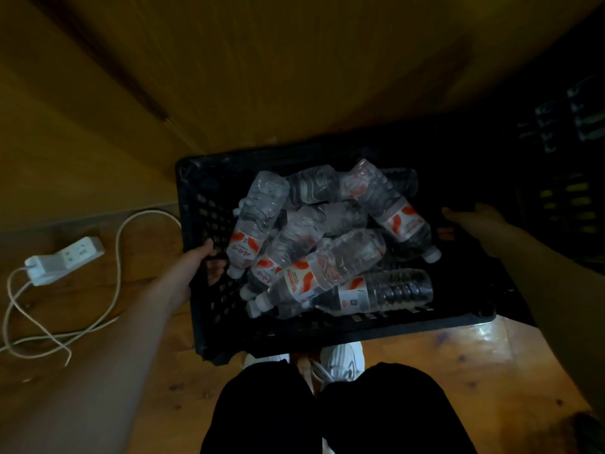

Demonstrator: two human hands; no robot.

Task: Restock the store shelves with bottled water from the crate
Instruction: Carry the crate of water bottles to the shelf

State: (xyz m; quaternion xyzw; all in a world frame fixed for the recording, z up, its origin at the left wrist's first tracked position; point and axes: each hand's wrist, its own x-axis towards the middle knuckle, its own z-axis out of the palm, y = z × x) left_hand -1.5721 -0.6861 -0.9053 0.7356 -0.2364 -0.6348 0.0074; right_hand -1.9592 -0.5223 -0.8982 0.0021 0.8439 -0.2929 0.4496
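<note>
A black plastic crate (327,329) hangs in front of me above the wooden floor. Several clear water bottles (330,260) with red and white labels lie jumbled inside it. My left hand (193,260) grips the crate's left wall, with fingers curled through a handle slot. My right hand (471,215) holds the crate's right rim; its fingers are partly hidden in the dark.
A white power strip (62,257) with a looping cord (59,335) lies on the floor at left. A yellow-brown wall or panel (229,77) rises behind the crate. Dark crates or racks (563,178) stand at right. My white shoes (340,358) are under the crate.
</note>
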